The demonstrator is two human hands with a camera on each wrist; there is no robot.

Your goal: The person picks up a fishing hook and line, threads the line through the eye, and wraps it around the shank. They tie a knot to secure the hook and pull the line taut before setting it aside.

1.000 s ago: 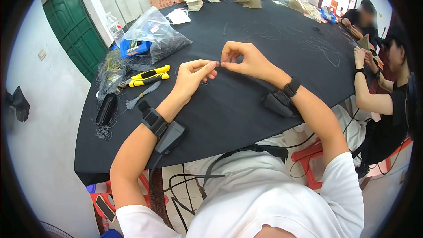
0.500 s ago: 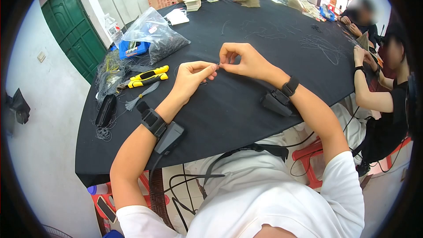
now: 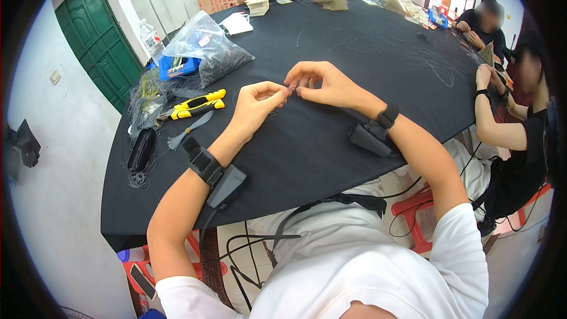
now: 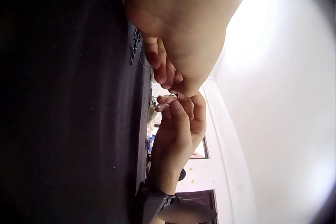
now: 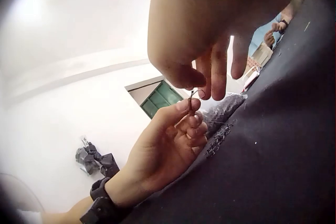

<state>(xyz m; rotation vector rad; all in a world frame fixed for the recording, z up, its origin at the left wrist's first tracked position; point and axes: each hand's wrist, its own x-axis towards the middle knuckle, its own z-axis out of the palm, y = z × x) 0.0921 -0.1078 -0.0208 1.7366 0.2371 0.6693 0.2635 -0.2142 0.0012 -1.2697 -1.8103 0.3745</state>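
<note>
A small dark piece with a thin curled strand (image 5: 192,98) stands between the two hands in the right wrist view. My left hand (image 3: 255,106) pinches it between thumb and index finger. Close on its right, my right hand (image 3: 328,85) has thumb and forefinger at the strand, with the other fingers loosely bent; the thumb and forefinger look slightly apart in the head view. Both hands are held above the black-covered table (image 3: 295,147). Small dark pieces (image 5: 219,139) lie on the cloth beyond the left hand.
At the left are yellow-handled pliers (image 3: 198,104), a grey strand bundle (image 3: 190,130), a black case (image 3: 142,149), a clear bag of dark pieces (image 3: 221,62), a blue box (image 3: 177,67) and a bottle (image 3: 151,38). Loose strands (image 3: 434,65) lie at the right. Several people sit around the table.
The right hand's thumb and forefinger have parted slightly, and its fingers have moved left over the left fingertips. The left hand has barely moved.
</note>
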